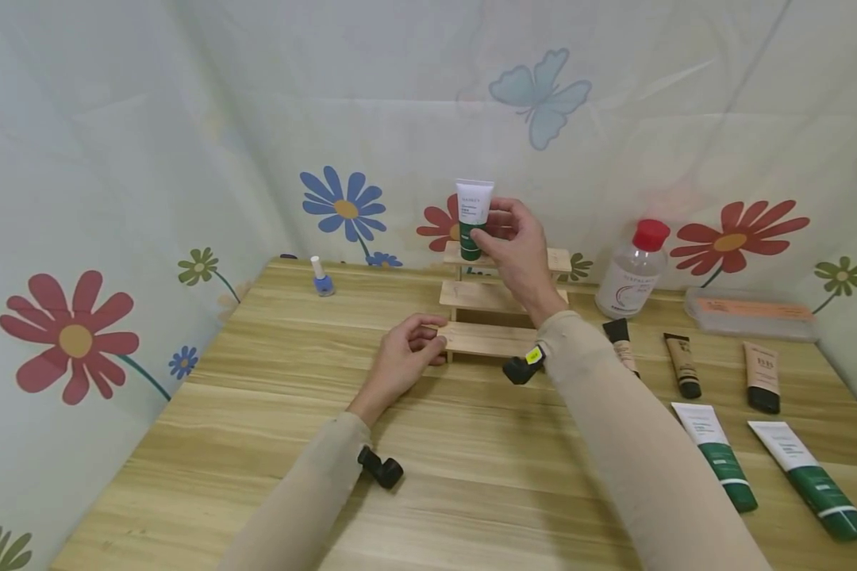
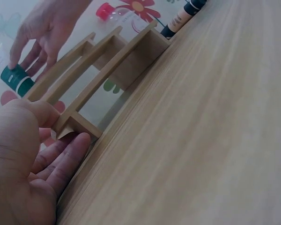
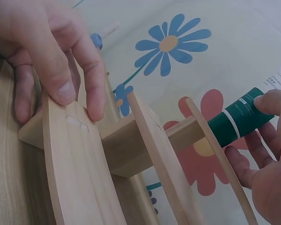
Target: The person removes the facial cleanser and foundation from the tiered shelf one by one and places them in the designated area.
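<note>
A three-tier wooden display stand (image 1: 486, 339) is on the table near the back wall. My right hand (image 1: 520, 250) grips a small white and green squeeze tube (image 1: 474, 208), cap down, at the left part of the top tier. In the right wrist view the green end of the tube (image 3: 236, 117) meets the top shelf's surface. My left hand (image 1: 403, 353) pinches the left end of the lowest tier, the thumb on top and fingers beneath, as the left wrist view shows at the shelf's corner (image 2: 68, 123).
A blue nail polish bottle (image 1: 323, 279) stands at the back left. To the right are a red-capped clear bottle (image 1: 628, 274), a clear plastic case (image 1: 750, 316), several small beige or black tubes (image 1: 762, 377), and two larger white-green tubes (image 1: 810, 480) lying on the table (image 1: 464, 468).
</note>
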`<state>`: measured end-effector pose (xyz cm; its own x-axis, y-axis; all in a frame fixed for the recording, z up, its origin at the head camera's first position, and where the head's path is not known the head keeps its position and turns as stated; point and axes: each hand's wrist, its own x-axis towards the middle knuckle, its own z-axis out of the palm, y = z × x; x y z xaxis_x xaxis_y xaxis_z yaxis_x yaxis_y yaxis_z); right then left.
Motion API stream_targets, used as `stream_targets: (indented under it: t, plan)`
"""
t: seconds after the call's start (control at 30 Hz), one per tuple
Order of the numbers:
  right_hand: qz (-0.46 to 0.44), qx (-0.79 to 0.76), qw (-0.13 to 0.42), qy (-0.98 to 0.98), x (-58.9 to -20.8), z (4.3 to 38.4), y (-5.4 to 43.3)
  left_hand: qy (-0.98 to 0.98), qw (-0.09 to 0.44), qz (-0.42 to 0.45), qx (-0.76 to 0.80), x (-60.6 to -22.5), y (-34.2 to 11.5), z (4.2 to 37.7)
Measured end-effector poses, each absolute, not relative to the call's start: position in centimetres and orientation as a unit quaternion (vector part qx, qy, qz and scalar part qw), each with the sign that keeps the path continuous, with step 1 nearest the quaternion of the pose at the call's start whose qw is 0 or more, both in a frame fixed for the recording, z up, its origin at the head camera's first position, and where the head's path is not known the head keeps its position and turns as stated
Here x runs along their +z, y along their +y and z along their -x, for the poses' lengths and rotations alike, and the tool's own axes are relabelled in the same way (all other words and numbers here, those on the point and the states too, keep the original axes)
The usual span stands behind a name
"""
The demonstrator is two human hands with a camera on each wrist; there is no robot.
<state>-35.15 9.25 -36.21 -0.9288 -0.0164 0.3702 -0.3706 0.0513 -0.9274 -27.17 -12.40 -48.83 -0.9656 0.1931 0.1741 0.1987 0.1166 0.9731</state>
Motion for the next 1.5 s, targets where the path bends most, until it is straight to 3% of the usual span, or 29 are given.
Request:
stream_targets:
  t: [0.9,1.5]
  plan:
    - [-0.134,0.669,0.155,-0.715,-35.5,33.3,11.4,-0.753,-0.002,0.121,-0.647,-48.4,-11.8,26.9]
    - [-0.157,0.654,0.154,-0.724,-33.8,27.4,15.5,-0.753,0.003,0.125,-0.646,-48.7,-12.2,27.1]
